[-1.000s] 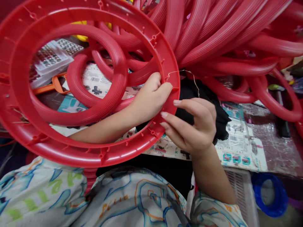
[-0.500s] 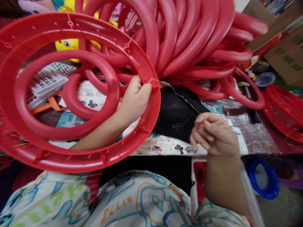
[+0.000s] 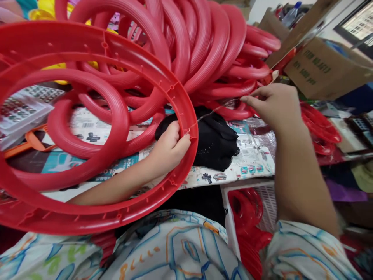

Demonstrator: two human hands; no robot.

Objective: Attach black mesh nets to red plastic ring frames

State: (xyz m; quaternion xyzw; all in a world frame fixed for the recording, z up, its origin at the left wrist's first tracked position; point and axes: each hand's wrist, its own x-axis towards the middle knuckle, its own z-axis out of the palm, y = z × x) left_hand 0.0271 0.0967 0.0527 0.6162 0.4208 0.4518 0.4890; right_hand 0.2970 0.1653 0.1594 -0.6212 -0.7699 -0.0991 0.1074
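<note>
My left hand [image 3: 171, 147] reaches through the big red plastic ring [image 3: 145, 212] and is closed on its right rim. The ring stands tilted, its ribbed hollow side facing me. From the rim beside my left thumb, a thin string [image 3: 207, 114] runs up to the right. My right hand [image 3: 274, 104] is raised, its thumb and fingers pinched on the string's far end. Under the string, a crumpled black cloth [image 3: 215, 144] lies on printed card. Behind the big ring, a smaller ribbed red ring [image 3: 121, 116] leans on others.
A large stack of ribbed red rings [image 3: 201, 42] fills the back. At left are a clear compartment box [image 3: 35, 105] and an orange tool [image 3: 36, 140]. A cardboard box [image 3: 317, 70] stands at back right. Below the table edge, a white crate [image 3: 269, 198] holds red parts.
My right hand has moved up and away from me, drawing the string along. My left hand still grips the ring's rim. The whole view has shifted, showing more on the right.
</note>
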